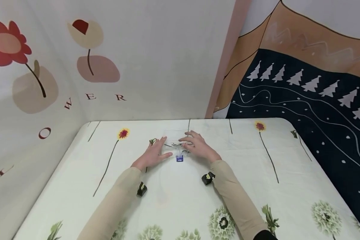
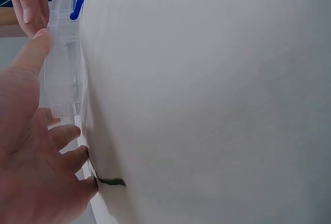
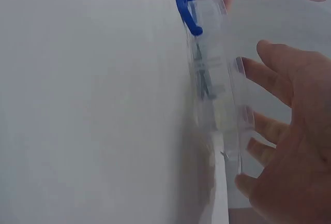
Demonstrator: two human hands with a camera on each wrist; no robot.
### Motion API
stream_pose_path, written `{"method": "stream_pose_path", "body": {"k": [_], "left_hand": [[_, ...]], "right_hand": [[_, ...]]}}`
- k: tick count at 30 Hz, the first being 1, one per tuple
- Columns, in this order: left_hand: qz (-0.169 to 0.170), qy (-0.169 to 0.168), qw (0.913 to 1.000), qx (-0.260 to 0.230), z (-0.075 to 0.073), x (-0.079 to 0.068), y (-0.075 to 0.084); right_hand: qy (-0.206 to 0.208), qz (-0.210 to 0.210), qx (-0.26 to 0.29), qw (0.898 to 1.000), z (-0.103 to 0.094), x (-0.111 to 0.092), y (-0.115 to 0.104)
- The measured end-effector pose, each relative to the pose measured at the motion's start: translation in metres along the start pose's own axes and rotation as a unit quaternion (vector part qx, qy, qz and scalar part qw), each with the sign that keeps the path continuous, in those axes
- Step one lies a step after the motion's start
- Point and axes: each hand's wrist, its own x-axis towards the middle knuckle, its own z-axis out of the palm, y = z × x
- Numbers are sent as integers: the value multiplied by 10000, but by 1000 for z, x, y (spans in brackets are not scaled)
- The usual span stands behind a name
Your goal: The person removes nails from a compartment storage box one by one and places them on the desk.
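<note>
A clear plastic box point(image 1: 176, 154) with a blue latch point(image 1: 180, 158) lies on the table between my hands. Thin dark metal pieces point(image 1: 176, 145) show inside it; their kind is too small to tell. My left hand point(image 1: 153, 155) is at its left side, fingers spread and thumb stretched toward it. In the left wrist view that thumb point(image 2: 35, 53) meets the edge of the box point(image 2: 63, 74). Over the right side is my right hand point(image 1: 199, 147), fingers loosely extended. Its fingertips lie along the edge of the box point(image 3: 217, 74) in the right wrist view.
A white tablecloth point(image 1: 174, 193) printed with flowers covers the table. Behind it hangs a pale wall cloth point(image 1: 162, 66) with flowers and letters. A dark cloth with white trees point(image 1: 288, 93) is at the right. Black wrist cameras point(image 1: 208, 178) sit by both sleeves.
</note>
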Motion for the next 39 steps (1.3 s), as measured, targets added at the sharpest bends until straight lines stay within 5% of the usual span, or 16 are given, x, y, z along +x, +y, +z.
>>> {"method": "stream_pose_path", "body": {"k": [9,23,39], "left_hand": [[-13,-25,10000,79,0,2,0],[23,-22,9999,155,1,4,-1],[-18,36,9997,225,3,4,0]], "right_hand": [[-164,-68,-375,9991,12,6,-7],[-49,266,-48,9996,17,7,-6],[1022,698,885,9884,28,12,-3]]}}
